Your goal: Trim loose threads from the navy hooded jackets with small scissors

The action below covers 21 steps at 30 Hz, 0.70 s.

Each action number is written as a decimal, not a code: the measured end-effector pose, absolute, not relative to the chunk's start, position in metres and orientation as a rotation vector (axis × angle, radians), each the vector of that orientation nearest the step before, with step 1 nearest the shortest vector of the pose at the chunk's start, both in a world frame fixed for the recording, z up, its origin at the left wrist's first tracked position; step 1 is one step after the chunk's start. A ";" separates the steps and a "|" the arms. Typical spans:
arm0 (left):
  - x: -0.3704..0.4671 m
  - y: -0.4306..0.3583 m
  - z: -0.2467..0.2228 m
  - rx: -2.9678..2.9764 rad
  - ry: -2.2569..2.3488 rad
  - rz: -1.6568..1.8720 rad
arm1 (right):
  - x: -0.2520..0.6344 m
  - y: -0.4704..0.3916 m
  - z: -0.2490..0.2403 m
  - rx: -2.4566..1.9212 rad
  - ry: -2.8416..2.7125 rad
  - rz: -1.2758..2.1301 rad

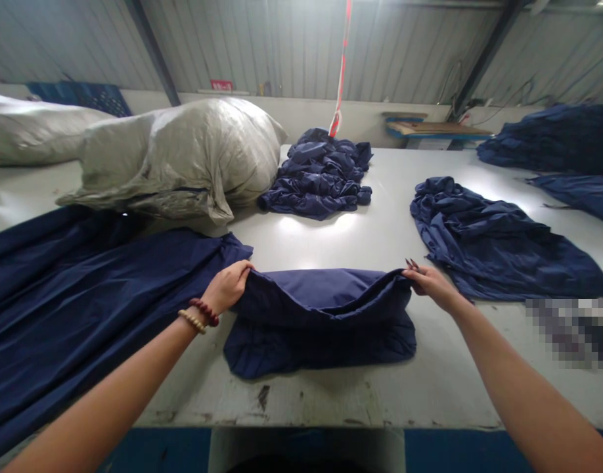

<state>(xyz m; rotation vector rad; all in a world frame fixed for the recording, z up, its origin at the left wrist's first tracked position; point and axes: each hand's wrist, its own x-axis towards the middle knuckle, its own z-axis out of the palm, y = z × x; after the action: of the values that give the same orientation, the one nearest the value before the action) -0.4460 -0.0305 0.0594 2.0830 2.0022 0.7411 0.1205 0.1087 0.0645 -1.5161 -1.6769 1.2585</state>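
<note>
A navy blue cloth piece [321,341] lies folded near the table's front edge, its upper layer raised and sagging between my two hands. My left hand [231,284] pinches the upper left corner; two beaded bracelets circle that wrist. At the upper right corner, my right hand [425,281] grips the fabric between thumb and fingers. Beside my left hand a large navy cloth [109,282] spreads over the left side of the table. Another crumpled navy cloth [498,243] lies just beyond my right hand.
The white table [311,246] carries large pale sacks [183,151] at the back left. A heap of navy cloth [326,174] sits at centre back, with a bigger pile [552,138] at the far right. A red and white strip [341,72] hangs above the table.
</note>
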 end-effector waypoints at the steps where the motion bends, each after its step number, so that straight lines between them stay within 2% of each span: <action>1: -0.445 -0.008 0.060 2.095 2.009 0.732 | 0.112 0.127 0.064 -1.523 -1.681 1.236; 11: -0.510 0.191 0.083 1.953 2.292 0.651 | 0.087 0.320 0.081 -1.786 -1.735 0.875; 16: -0.520 0.240 0.059 1.925 2.306 0.530 | 0.066 0.377 0.060 -1.965 -1.877 0.727; 21: -0.511 0.259 0.031 1.893 2.303 0.458 | 0.041 0.393 0.029 -2.080 -1.928 0.565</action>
<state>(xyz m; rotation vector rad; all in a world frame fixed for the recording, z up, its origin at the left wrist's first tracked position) -0.5114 0.2594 0.0311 1.8926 2.3033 0.4577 0.0414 0.3931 0.0285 -2.0798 -1.9280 0.5649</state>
